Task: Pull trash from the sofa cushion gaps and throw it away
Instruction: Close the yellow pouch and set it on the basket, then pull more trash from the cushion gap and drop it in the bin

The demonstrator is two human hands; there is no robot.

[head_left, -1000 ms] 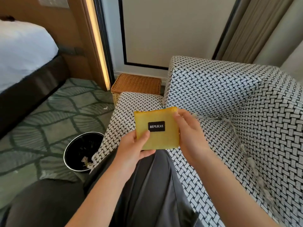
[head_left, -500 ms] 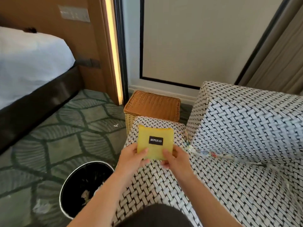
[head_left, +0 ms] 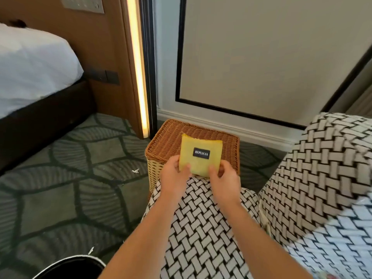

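While left hand (head_left: 174,175) and right hand (head_left: 224,178) pinch yellow REPLICAS packet (head_left: 200,158) over wicker basket (head_left: 167,141), it should swing down-left, flat, into black bin (head_left: 80,258).

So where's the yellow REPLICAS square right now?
Mid-frame in the head view: the yellow REPLICAS square is pinched by the left hand and right hand over the wicker basket, beyond the sofa armrest.

The left hand (head_left: 174,175) and right hand (head_left: 224,179) have carried the yellow packet (head_left: 199,156) forward from the lap, past the sofa arm (head_left: 201,218), over the wicker basket (head_left: 169,137).
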